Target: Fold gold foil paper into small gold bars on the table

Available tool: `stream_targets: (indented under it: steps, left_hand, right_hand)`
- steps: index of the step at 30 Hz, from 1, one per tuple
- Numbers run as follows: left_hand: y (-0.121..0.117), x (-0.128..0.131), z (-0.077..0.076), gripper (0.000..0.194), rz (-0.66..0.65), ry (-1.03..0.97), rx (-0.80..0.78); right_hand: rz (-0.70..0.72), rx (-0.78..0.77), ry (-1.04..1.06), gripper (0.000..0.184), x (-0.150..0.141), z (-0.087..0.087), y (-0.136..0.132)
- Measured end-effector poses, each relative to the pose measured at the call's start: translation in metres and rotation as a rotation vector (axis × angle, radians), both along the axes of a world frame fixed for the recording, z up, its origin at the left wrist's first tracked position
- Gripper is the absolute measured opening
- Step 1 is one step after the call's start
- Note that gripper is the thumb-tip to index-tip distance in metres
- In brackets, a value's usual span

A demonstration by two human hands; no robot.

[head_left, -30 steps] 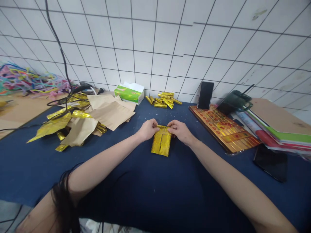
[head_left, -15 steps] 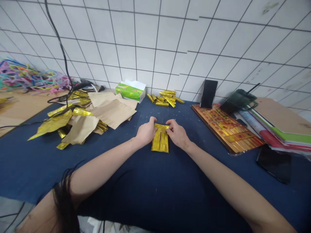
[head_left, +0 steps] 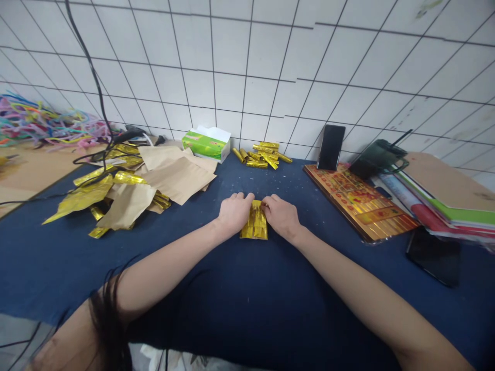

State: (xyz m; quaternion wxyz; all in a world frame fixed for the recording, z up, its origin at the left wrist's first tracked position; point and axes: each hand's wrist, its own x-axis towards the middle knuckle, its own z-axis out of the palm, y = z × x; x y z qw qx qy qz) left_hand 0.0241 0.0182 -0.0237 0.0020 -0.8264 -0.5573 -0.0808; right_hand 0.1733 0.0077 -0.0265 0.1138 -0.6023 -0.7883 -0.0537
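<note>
A creased sheet of gold foil paper (head_left: 255, 224) lies on the dark blue tablecloth (head_left: 247, 288) in front of me. My left hand (head_left: 235, 212) grips its far left corner, fingers curled and thumb at the far edge. My right hand (head_left: 281, 214) pinches the far right corner between thumb and forefinger. The paper's far edge looks folded over, and its near end rests flat on the cloth. Beyond my hands, near the wall, sits a small pile of rolled gold paper tubes (head_left: 266, 154).
At left, brown and gold paper sheets (head_left: 174, 175) lie under a black cable (head_left: 98, 87). Behind them are a green tissue box (head_left: 207, 144) and colourful pipe cleaners (head_left: 50, 123). On the right are a propped phone (head_left: 331, 148), patterned gold packs (head_left: 363, 203), a dark mug (head_left: 377, 157) and a black tablet (head_left: 435, 257).
Both hands have closed further over the far corners of the gold paper. Its far edge has come slightly nearer, so less of its length shows.
</note>
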Motion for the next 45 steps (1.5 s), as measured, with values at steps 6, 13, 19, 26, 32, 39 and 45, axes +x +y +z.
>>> stream_targets:
  steps: [6,13,19,26,32,39,45]
  left_hand:
    - [0.002,-0.007,0.001,0.017,-0.004,0.048,0.075]
    - [0.001,-0.009,0.005,0.014,-0.305,0.168,0.259]
    - [0.001,-0.011,0.007,0.013,-0.434,0.201,0.189]
    - [-0.002,-0.032,0.005,0.028,-0.523,0.071,0.048]
    - [-0.003,-0.049,-0.003,0.035,-0.54,-0.052,-0.031]
    - [-0.003,-0.054,0.009,0.046,-0.524,-0.165,-0.236]
    - [-0.004,-0.055,0.017,0.035,-0.54,-0.212,-0.336]
  right_hand:
    - [0.036,0.087,-0.113,0.018,0.005,-0.004,-0.001]
    - [0.241,0.21,-0.151,0.014,0.007,-0.007,0.001]
    - [0.302,0.161,-0.164,0.015,0.009,-0.004,0.002]
    - [0.347,0.064,-0.116,0.029,0.014,0.002,-0.013]
    - [0.38,-0.115,-0.083,0.043,0.026,0.004,-0.025]
    - [0.412,-0.372,0.095,0.053,0.042,0.011,-0.02]
    - [0.403,-0.474,0.224,0.048,0.044,0.016,-0.02]
